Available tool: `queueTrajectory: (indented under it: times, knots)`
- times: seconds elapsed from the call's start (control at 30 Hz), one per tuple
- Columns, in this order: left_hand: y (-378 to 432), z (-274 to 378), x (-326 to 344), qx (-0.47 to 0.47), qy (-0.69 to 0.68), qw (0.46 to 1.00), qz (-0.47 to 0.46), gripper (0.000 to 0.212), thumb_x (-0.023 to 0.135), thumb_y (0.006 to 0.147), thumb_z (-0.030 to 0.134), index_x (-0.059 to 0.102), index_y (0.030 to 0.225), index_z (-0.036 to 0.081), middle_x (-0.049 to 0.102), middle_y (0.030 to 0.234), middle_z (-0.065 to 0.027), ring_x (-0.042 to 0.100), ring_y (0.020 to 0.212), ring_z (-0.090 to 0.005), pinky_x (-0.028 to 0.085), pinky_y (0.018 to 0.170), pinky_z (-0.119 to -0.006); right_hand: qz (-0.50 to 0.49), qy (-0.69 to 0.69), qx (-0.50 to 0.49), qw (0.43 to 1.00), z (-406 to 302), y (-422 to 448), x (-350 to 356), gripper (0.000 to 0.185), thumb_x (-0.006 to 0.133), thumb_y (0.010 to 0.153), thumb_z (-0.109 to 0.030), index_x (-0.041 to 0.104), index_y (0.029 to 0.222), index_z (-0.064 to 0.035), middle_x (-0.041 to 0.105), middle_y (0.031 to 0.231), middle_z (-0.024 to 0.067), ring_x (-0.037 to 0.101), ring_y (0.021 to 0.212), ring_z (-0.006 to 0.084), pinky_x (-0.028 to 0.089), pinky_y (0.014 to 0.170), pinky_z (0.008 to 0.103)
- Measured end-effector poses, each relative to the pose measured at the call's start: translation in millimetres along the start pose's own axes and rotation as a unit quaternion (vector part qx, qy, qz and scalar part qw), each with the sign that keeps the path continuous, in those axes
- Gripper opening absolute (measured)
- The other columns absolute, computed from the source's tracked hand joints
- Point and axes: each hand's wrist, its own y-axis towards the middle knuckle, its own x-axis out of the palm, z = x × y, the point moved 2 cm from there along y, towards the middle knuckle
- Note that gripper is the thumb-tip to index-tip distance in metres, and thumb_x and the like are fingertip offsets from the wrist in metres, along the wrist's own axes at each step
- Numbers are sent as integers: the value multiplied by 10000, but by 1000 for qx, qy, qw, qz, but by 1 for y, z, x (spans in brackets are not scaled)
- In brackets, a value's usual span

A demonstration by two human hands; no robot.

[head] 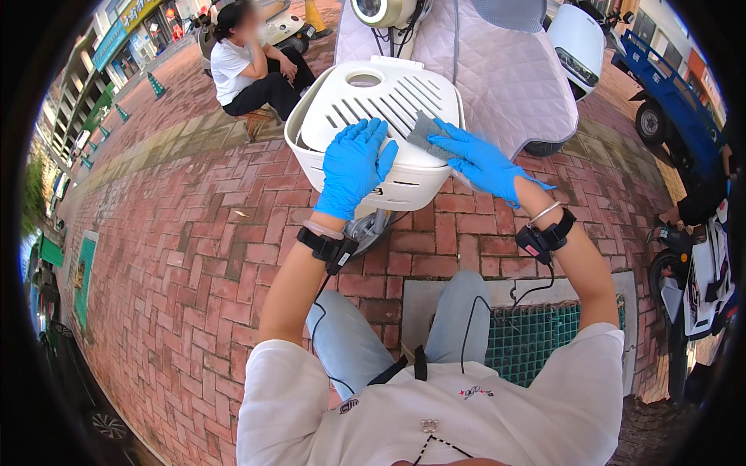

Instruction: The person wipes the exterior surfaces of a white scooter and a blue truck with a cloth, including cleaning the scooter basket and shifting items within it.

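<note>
My left hand (pixel 354 166), in a blue disposable glove, rests palm down on the front left of the white slotted plastic lid (pixel 402 87), with nothing held. On the lid's right side my right hand (pixel 481 156), gloved alike, holds a grey cloth (pixel 424 131) pressed against the surface. Straight slots and a round hole near the back pierce the lid. It covers a white plastic basket (pixel 402 189) mounted at the front of a scooter. Along the left, the lid's edge sits inside the basket rim with a narrow gap.
A pale quilted wind cover (pixel 501 99) and a round headlight (pixel 368 7) are behind the basket; the front wheel (pixel 373 233) is below. A seated person (pixel 236 73) is back left. A green grate (pixel 524 338) lies by my legs. A blue cargo tricycle (pixel 670 81) stands right.
</note>
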Motion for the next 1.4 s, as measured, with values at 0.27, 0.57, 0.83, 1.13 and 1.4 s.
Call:
queueTrajectory:
  times: [0.27, 0.57, 0.83, 1.13, 1.4]
  knots:
    - [-1, 2, 1, 0, -37, 999, 34, 328, 593, 853, 254, 645, 1073, 16, 657, 1043, -172, 628, 970, -305, 470, 892, -388, -2, -89, 71, 993, -28, 2, -1, 494, 456, 939, -208, 350, 1413, -112, 147, 1516, 163, 264, 1348, 372, 282, 1108, 414]
    - [-5, 2, 9, -1, -44, 997, 70, 268, 573, 846, 229, 652, 1036, 57, 660, 1062, -107, 630, 977, -268, 472, 893, -385, -78, -151, 111, 979, 63, 146, -4, 521, 425, 945, -242, 297, 1434, -114, 286, 1477, 153, 319, 1331, 336, 279, 1105, 392]
    - [-2, -1, 12, -6, -54, 995, 82, 225, 560, 838, 168, 655, 1023, 83, 662, 1050, -75, 629, 964, -249, 490, 860, -369, -56, -121, 106, 985, 110, 207, -15, 523, 451, 915, -199, 333, 1419, -126, 381, 1425, 147, 439, 1256, 322, 367, 1044, 388]
    - [-5, -3, 8, -6, -34, 994, 101, 201, 539, 844, 158, 665, 980, 81, 674, 1025, -72, 635, 938, -247, 488, 844, -364, -130, -78, 71, 986, 55, 69, -31, 475, 419, 954, -121, 340, 1421, -163, 320, 1469, 119, 409, 1273, 295, 310, 1093, 374]
    - [-5, 4, 10, -22, -48, 992, 112, 199, 542, 839, 165, 676, 959, 79, 678, 1006, -73, 638, 914, -251, 493, 820, -368, -94, 6, 246, 965, 12, 40, -41, 428, 368, 979, -212, 376, 1399, -129, 446, 1371, 140, 526, 1120, 288, 427, 976, 359]
